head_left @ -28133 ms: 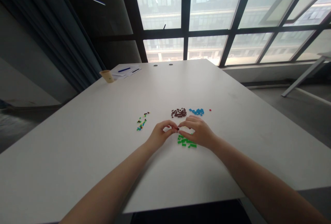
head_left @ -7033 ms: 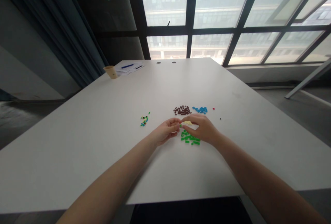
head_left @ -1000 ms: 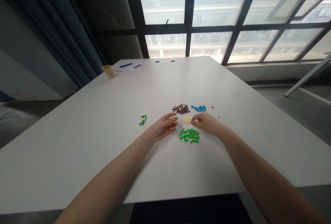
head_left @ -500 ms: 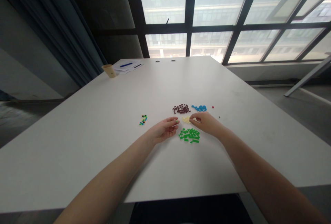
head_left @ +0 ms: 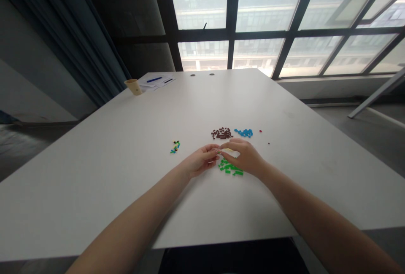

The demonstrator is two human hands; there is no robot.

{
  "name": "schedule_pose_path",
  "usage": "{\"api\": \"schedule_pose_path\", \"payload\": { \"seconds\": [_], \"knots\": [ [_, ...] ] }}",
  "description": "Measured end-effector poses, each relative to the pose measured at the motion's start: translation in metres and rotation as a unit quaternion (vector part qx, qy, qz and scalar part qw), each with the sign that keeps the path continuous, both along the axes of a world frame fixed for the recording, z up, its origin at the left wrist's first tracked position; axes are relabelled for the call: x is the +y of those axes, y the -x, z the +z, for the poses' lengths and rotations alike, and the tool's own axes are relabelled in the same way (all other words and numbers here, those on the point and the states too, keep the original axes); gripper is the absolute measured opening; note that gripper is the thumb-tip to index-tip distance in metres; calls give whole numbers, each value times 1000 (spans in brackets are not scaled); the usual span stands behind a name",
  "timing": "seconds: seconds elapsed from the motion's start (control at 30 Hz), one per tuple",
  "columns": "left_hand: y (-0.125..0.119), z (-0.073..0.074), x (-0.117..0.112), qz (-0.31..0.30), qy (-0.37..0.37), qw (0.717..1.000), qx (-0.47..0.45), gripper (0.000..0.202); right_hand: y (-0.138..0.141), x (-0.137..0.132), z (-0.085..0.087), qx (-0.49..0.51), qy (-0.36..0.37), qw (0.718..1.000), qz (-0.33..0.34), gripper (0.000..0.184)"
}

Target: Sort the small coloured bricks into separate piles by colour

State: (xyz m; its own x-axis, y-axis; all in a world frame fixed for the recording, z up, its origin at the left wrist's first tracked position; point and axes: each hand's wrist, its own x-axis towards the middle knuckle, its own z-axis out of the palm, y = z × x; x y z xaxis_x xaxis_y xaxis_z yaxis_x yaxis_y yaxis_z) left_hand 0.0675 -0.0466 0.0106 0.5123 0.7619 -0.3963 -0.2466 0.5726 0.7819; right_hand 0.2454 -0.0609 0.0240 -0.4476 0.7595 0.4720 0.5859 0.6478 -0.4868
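Note:
My left hand [head_left: 204, 159] pinches a tiny piece with some green on it, probably a toy brick, between thumb and fingers. Against those fingertips, my right hand [head_left: 243, 155] brings its thumb and index finger together; whatever it grips is too small to make out. Beneath my right hand lies a pile of green toy bricks [head_left: 228, 167], partly covered. Behind its fingers only a sliver of the pale yellow bricks [head_left: 232, 152] shows. Just beyond the hands are piles of dark brown bricks [head_left: 222, 133] and blue bricks [head_left: 244, 132].
A small cluster of mixed-colour bricks [head_left: 175, 147] lies left of my hands. To the right are a red piece [head_left: 260, 131] and a tiny dark piece [head_left: 268, 143]. A paper cup [head_left: 134, 87] and papers with a blue pen [head_left: 154, 79] sit at the table's far left.
My right hand has moved left from the pale yellow pile to meet my left hand's fingertips, now covering part of the green pile. My left hand has barely moved.

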Motion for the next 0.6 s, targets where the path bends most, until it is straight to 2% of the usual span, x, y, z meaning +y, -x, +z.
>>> {"api": "schedule_pose_path", "payload": {
  "seconds": [0.27,0.37,0.47,0.6],
  "knots": [
    [-3,1,-2,26,-42,997,52,25,-3,5,-4,-26,37,999,-15,15],
    [0,1,1,41,-44,995,74,26,-17,13,-2,-63,88,993,-45,14],
    [3,0,6,53,-52,992,100,26,-36,20,-2,-136,160,974,-84,14],
    [8,-1,11,59,-59,990,115,27,-50,25,-4,-201,221,951,-78,14]
  ]
}}
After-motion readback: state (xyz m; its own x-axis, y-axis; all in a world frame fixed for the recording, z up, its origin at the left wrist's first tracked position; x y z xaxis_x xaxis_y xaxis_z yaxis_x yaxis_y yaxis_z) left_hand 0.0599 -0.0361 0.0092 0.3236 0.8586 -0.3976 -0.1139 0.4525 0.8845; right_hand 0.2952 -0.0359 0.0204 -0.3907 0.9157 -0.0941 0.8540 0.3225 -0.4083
